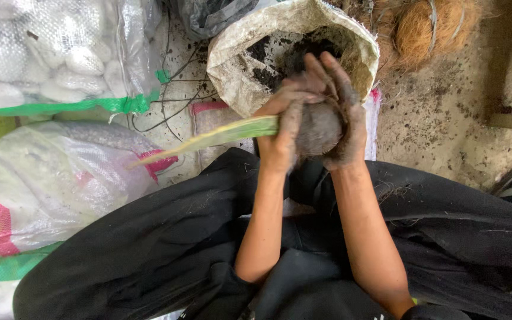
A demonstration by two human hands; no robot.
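Observation:
Both my hands cup a round ball of dark soil (318,129) over my lap. My left hand (282,127) wraps its left side, and my right hand (345,112) presses against its right side with muddy fingers spread upward. A long green leaf (220,135) sticks out of the ball to the left, its tip yellowing. Just beyond my hands stands an open white sack (232,59) with dark soil (274,56) inside.
A clear bag of white pebbles (42,53) lies at the far left, with a white woven sack (48,178) below it. A clump of brown coconut fibre (428,26) lies at the back right on dirty concrete (445,112). Black cloth (167,237) covers my legs.

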